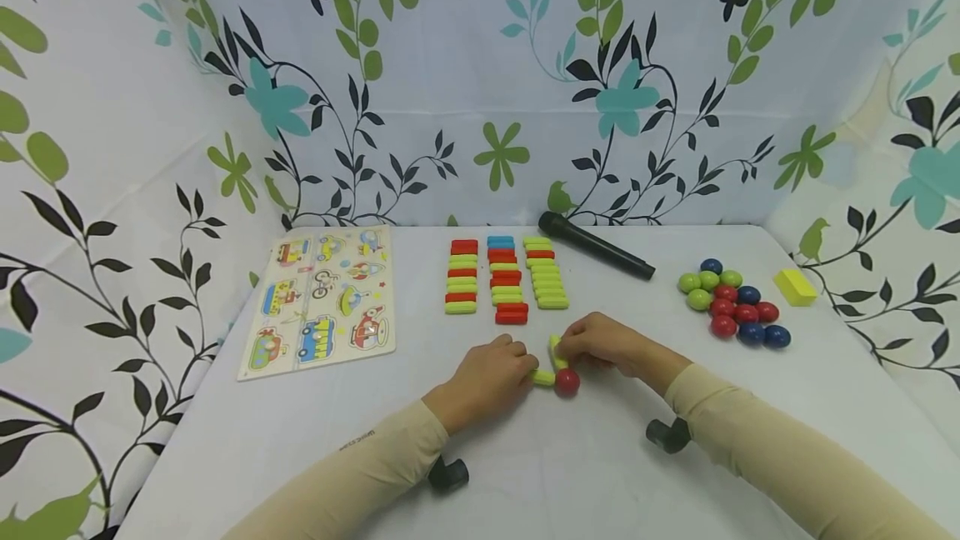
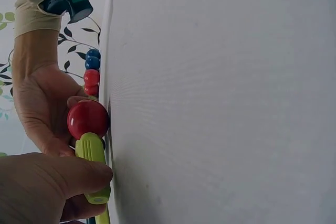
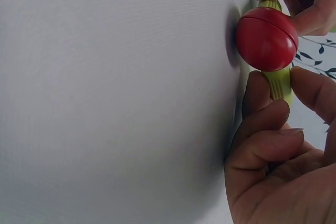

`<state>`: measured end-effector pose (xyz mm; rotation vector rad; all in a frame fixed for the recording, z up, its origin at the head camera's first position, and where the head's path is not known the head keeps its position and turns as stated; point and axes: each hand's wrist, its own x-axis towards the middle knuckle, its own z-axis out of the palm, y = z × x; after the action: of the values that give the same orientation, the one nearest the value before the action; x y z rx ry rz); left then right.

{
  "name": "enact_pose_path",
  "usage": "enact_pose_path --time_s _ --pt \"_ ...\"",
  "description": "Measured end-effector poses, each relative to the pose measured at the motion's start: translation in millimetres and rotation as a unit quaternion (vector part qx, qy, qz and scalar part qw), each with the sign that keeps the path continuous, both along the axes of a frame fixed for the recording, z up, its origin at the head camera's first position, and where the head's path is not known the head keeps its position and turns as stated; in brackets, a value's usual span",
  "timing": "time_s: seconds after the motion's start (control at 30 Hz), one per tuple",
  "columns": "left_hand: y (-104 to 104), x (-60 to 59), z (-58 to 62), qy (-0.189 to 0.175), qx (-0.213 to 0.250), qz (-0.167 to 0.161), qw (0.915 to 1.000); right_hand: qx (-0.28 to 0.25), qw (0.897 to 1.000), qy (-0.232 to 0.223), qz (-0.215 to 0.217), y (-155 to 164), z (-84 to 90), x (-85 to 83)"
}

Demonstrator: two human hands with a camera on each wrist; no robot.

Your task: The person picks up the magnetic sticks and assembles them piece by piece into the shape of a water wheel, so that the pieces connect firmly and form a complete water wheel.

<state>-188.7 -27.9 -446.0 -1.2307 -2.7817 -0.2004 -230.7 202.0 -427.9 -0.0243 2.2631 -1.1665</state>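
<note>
Head view: a red ball (image 1: 567, 382) sits on the white table (image 1: 600, 482), near centre, between two green blocks (image 1: 543, 377). The left hand (image 1: 487, 380) pinches one block, the right hand (image 1: 600, 343) the other. Leaf-print curtains (image 1: 480, 82) surround. Far right, eleven balls (image 1: 731, 303): four red, four blue, three green.

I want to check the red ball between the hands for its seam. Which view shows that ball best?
The right wrist view: the red ball looms large, its seam plain, against a green block pinched by the right hand. The left wrist view shows it smaller, beside the left hand. The head view shows it tiny.
</note>
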Motion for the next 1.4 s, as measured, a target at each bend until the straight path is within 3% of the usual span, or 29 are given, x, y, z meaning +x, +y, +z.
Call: enact_pose_path --time_s 0.5,0.57,0.63,0.7,0.73,0.83,0.9,0.97,1.03,1.17,1.4 --pt "-2 2.4 -2.2 0.0 0.001 0.003 1.0 -0.012 1.0 0.007 0.026 -3 -3.5 -2.3" --pt "-3 2.7 -2.8 0.0 0.001 0.003 1.0 0.006 0.999 0.022 0.035 -3 -2.7 -4.1" --pt "-3 3.5 -3.3 0.001 0.0 0.003 1.0 0.044 0.995 0.075 0.05 -3 -1.3 -8.0" --pt "-4 5.1 -3.3 0.002 0.004 0.004 1.0 0.104 0.979 0.163 0.071 -2 1.0 -14.1" --pt "-4 6.1 -3.2 0.001 0.006 0.005 1.0 0.141 0.963 0.214 0.081 -2 1.4 -18.2" --pt "-4 9.7 -2.7 -0.001 0.014 0.007 0.9999 0.24 0.9 0.346 0.109 0 1.2 -30.4" --pt "-4 12.2 -2.2 -0.003 0.017 0.008 0.9998 0.275 0.869 0.39 0.13 0 0.1 -37.6" --pt "-5 14.4 -1.9 -0.004 0.018 0.009 0.9998 0.293 0.85 0.411 0.152 -2 -1.1 -42.8" --pt "-5 16.0 -1.5 -0.004 0.019 0.012 0.9998 0.302 0.841 0.416 0.169 -4 -1.7 -46.3" --pt "-6 18.0 -1.5 -0.004 0.021 0.015 0.9996 0.315 0.834 0.413 0.189 -9 -2.8 -50.1" --pt "-8 20.1 -1.6 -0.005 0.029 0.019 0.9994 0.321 0.838 0.397 0.19 -11 -6.9 -53.0"
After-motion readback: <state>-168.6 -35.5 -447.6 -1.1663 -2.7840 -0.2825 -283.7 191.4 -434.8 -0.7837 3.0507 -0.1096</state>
